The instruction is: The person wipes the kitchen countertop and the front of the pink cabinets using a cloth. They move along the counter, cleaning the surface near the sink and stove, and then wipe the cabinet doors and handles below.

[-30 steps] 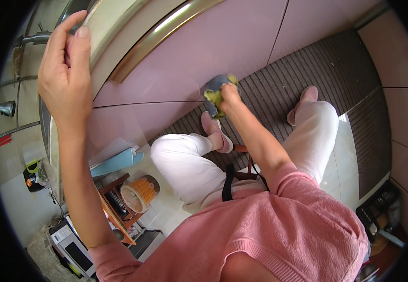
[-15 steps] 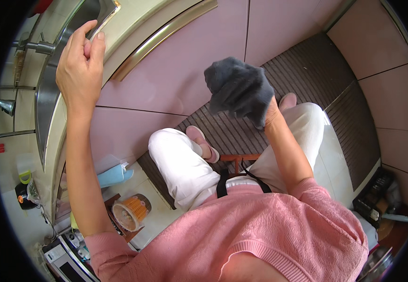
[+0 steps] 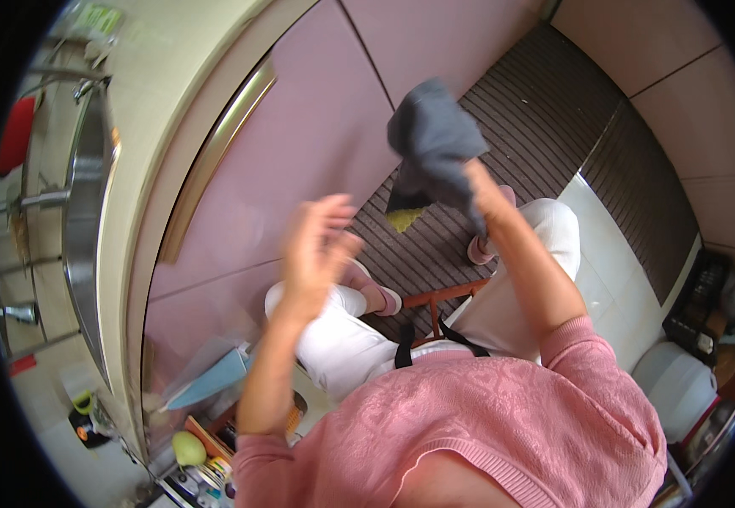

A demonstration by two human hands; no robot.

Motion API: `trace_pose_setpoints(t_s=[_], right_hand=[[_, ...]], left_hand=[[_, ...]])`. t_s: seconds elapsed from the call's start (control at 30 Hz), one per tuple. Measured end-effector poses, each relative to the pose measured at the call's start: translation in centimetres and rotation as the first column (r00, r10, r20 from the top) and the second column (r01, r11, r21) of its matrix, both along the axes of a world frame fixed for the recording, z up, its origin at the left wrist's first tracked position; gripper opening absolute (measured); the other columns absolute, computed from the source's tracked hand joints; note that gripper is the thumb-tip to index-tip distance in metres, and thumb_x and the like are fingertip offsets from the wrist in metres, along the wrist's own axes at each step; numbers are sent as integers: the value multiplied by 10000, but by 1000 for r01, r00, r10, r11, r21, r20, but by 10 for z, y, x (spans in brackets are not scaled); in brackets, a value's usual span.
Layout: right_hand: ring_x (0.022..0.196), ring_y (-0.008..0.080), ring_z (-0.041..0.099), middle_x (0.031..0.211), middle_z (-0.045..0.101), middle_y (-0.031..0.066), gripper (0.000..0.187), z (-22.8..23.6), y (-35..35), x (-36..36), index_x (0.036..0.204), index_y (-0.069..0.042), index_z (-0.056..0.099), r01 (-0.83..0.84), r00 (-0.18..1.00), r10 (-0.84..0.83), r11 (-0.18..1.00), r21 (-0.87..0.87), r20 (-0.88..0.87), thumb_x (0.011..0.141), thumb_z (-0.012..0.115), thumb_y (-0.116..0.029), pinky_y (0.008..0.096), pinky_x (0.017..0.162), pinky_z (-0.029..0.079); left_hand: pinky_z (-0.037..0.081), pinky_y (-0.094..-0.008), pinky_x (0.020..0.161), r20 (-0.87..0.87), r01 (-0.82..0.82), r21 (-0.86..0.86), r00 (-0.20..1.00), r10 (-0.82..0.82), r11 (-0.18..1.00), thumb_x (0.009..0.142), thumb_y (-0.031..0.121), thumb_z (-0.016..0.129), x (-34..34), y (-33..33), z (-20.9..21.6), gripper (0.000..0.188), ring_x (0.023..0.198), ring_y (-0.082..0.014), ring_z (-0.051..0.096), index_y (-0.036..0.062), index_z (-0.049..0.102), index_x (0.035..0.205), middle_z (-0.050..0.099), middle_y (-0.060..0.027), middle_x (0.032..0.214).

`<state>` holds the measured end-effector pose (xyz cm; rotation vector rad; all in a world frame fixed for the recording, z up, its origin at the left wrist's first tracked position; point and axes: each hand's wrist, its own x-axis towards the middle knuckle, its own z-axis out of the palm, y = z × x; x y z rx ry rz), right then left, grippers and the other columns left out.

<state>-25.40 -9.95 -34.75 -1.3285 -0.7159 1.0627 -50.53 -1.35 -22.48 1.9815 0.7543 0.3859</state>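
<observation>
A dark grey cloth (image 3: pixel 435 131) is draped over my right hand (image 3: pixel 474 179) and gripped by it, in front of the pink cabinet doors. The cloth hides most of the fingers. From its lower edge pokes a small yellow-green piece (image 3: pixel 404 218) with a wavy rim; I cannot make out what it is. My left hand (image 3: pixel 316 254) is in the air over my left knee, somewhat blurred. Its fingers are loosely stretched and apart, with nothing seen in them. A gap separates it from the cloth.
A cream countertop (image 3: pixel 189 76) with a metal sink (image 3: pixel 86 220) runs along the left. Below it are a pink cabinet door (image 3: pixel 300 127) and a long gold handle (image 3: pixel 219 161). A ribbed dark mat (image 3: pixel 511 110) covers the floor. A green pear-shaped thing (image 3: pixel 189 449) lies lower left.
My left hand has left the counter edge and moved right and down toward the cloth. The cloth has shifted slightly, and the yellow-green piece now shows. The view has turned.
</observation>
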Motion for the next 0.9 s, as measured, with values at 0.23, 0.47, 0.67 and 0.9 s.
trace_pose_setpoints(t_s=[0.23,0.47,0.67,0.9], right_hand=[[1077,264,619,1155,668,118,413,14,-28,-1,1190,-21,672,-99,937,129,989,-107,324,816,805,-137,378,967,491],[906,81,590,1053,678,12,359,24,-88,18,1223,-26,682,87,993,-66,971,-224,100,871,747,-52,234,805,489],[1004,130,628,1083,709,57,439,51,-101,4,1261,8,664,79,989,-96,986,-148,-111,939,731,-282,285,895,502],[793,72,652,882,734,2,246,40,-73,-39,1046,-33,777,-123,886,75,989,-77,-458,991,703,-261,264,742,532]], left_hand=[[387,-311,1087,174,-12,-889,916,362,457,1021,258,670,84,-40,-98,386,1198,-125,562,75,582,1349,640,-28,1286],[499,-441,1057,47,-149,-911,889,456,384,1095,388,462,67,15,-53,460,1227,-259,620,37,571,1372,638,-130,1342],[437,-476,1134,391,176,-866,822,414,468,1077,547,424,21,4,-18,640,1350,-281,532,58,462,1488,519,-145,1496],[318,-487,1227,228,141,-973,706,670,182,1100,528,331,-58,-52,-82,706,1479,-317,395,-4,333,1563,408,-170,1601]])
